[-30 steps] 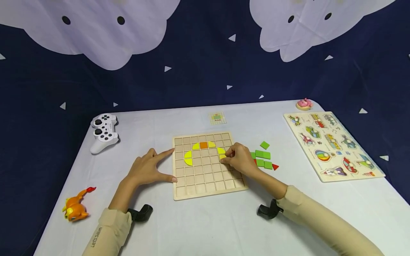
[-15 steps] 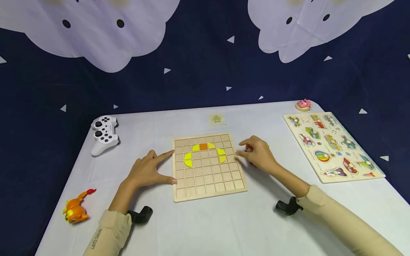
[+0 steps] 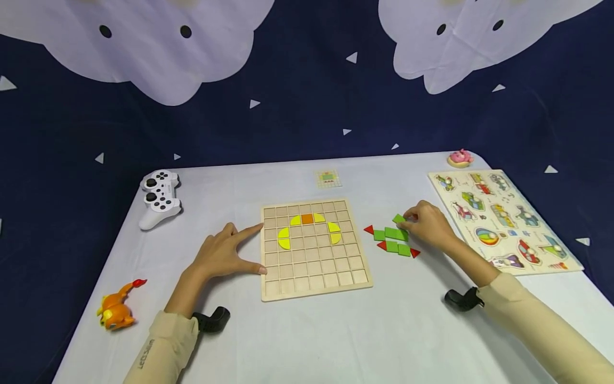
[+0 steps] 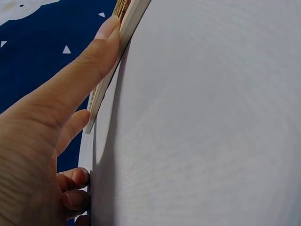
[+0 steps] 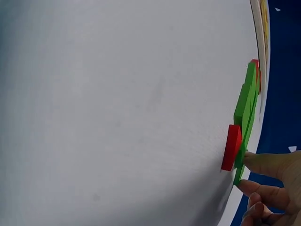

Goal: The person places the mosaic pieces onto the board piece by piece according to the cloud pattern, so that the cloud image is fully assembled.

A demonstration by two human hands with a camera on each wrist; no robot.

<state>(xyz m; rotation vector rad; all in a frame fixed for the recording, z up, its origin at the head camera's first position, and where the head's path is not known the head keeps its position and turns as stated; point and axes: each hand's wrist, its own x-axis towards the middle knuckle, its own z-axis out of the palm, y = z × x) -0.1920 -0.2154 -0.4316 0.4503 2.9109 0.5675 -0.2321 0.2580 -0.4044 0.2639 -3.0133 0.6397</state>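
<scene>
A flat green square tile (image 3: 397, 218), at the far side of the loose green and red pieces (image 3: 391, 234), is pinched between the right hand's (image 3: 430, 224) thumb and forefinger, probably for a sure hold on something thin. The left hand (image 3: 218, 253), thumb and forefinger spread, touches the pale wooden gridded board's (image 3: 307, 269) left edge, presumably steadying it.

The card (image 3: 328, 178) lies behind the grid board (image 3: 307, 268); the controller (image 3: 161, 199) lies left. Loose tiles (image 3: 392, 233) lie between grid board and puzzle (image 3: 493, 198).
</scene>
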